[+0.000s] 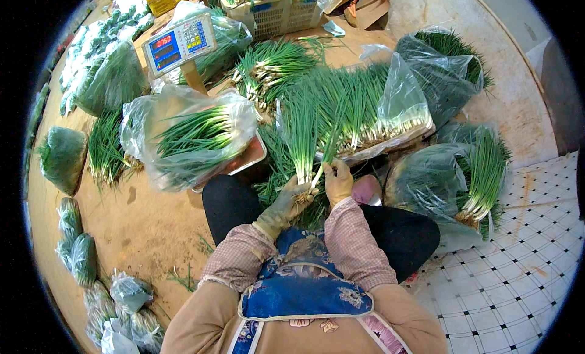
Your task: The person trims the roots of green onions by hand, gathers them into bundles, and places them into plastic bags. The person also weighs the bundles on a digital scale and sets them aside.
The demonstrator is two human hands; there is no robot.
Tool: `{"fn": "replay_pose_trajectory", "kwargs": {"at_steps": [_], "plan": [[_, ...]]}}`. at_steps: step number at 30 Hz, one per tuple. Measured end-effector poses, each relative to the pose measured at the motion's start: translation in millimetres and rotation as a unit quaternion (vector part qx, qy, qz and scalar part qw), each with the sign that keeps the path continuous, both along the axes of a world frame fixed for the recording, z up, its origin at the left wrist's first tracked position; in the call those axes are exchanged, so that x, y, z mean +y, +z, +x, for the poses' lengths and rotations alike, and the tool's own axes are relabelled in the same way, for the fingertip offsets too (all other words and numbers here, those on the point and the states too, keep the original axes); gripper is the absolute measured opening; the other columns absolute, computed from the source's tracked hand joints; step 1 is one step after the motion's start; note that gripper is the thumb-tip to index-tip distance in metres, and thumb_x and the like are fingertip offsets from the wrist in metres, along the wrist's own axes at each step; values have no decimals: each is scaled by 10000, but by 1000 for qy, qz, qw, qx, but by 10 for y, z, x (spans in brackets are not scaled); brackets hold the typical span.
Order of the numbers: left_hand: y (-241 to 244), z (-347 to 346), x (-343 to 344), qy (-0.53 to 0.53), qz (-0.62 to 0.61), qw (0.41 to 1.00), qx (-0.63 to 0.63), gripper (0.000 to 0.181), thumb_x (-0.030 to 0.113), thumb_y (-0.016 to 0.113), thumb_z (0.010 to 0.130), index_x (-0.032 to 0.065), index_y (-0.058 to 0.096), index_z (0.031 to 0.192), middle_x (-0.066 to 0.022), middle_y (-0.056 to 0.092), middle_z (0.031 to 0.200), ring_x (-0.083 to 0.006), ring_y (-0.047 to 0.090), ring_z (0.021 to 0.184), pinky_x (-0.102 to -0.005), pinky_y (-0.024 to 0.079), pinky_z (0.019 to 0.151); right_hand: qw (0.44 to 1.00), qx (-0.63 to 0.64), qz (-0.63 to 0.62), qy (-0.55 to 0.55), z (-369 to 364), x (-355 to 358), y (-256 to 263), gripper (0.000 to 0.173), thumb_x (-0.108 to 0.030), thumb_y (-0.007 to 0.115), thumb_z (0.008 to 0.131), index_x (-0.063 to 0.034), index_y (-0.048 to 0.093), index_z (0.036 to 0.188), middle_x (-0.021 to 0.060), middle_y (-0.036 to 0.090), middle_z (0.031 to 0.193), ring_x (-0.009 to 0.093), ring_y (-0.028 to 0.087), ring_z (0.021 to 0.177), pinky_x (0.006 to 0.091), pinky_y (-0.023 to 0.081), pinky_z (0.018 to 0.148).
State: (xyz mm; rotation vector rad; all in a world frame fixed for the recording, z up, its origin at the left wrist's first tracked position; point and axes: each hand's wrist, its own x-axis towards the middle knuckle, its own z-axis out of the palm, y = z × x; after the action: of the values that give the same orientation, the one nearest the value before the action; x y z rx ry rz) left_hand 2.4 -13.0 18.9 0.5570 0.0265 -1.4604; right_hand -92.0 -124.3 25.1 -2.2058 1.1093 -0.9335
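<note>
A bunch of green onions (pixel 304 143) stands upright in my gloved left hand (pixel 295 201), which grips it near the roots. My right hand (pixel 338 180), also gloved, pinches green leaves and a stalk just right of the bunch. Behind it, a plastic-lined tray (pixel 393 146) bears many more upright green onions. To the left, a clear plastic bag (pixel 141 118) of green onions lies on the scale's metal pan (pixel 251 159). The scale's lit display (pixel 179 44) rises behind that bag. Loose green leaves lie beneath my hands.
A plastic crate (pixel 283 21) stands at the back, near a loose onion pile (pixel 274 63). Bagged onions (pixel 429 189) lie at the right beside the tiled floor (pixel 502 281). Several small bagged bunches (pixel 84 258) line the left, with a loose bunch (pixel 107 148) nearer the scale.
</note>
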Motion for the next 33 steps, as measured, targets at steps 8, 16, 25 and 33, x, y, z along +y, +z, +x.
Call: {"fn": "replay_pose_trajectory", "kwargs": {"at_steps": [8,16,25,33], "plan": [[-35,-43,-8,9,-15,1000,11,352,21,502,801,20,357,1123,-110,473,900,-169,545,707,-207,460,500,990,28,128,-52,-1,33,46,345,-361,585,764,-32,489,805,176,530,735,351,506,697,415,393,608],[-1,-7,93,-4,-5,998,-55,376,81,554,781,49,386,1116,-99,502,903,-165,557,686,-209,453,499,968,-35,204,-140,-3,-44,-163,258,-259,574,782,-15,497,814,167,552,718,294,532,621,373,408,567],[144,27,238,-41,27,990,-132,366,133,564,789,29,400,1099,-67,523,921,-145,594,703,-195,467,504,925,34,377,-11,-122,-11,837,273,-281,573,776,-10,547,757,47,529,549,94,448,433,244,346,410],[112,-20,186,-42,69,984,-157,311,184,562,803,50,439,1055,-46,535,919,-167,602,724,-214,476,519,925,36,374,55,109,-153,580,273,-234,554,780,34,530,828,121,605,679,159,579,555,268,454,528]]}}
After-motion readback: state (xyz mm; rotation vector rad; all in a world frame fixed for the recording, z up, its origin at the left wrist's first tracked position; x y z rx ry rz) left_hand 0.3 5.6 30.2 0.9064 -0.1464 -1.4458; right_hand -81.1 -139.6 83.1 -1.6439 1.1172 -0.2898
